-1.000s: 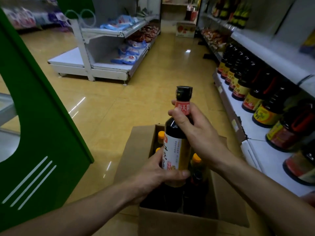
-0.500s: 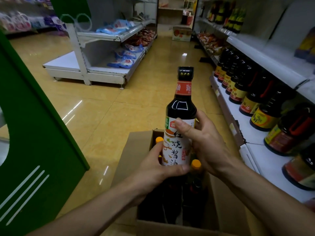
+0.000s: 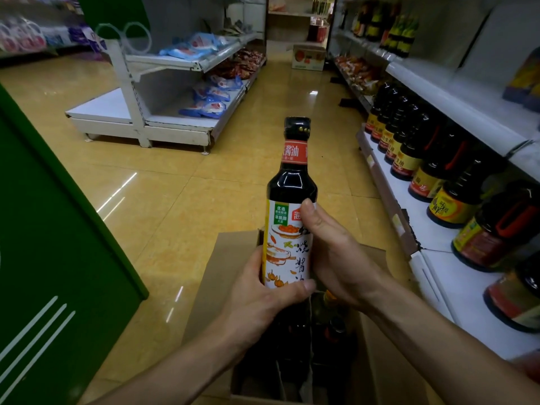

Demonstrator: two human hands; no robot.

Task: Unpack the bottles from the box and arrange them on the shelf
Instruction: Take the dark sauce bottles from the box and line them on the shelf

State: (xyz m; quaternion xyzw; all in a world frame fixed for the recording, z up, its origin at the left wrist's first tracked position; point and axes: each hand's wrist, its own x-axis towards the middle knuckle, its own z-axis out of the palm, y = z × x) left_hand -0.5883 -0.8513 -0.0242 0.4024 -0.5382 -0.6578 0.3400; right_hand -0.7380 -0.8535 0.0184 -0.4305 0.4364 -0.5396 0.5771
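I hold a dark soy sauce bottle upright above the open cardboard box. It has a black cap, a red neck band and a white illustrated label. My left hand grips its base, thumb across the lower label. My right hand wraps the label from the right side. Inside the box stand more dark bottles, mostly in shadow under my hands. The white shelf on the right carries a row of dark sauce bottles.
A green panel stands close on the left. A white gondola shelf with blue packets stands across the yellow tiled aisle. Another carton sits at the aisle's far end. An upper shelf overhangs the bottle row.
The bottle has come up out of the box. My right hand slid from its neck down to the label, and my left hand stayed at its base.
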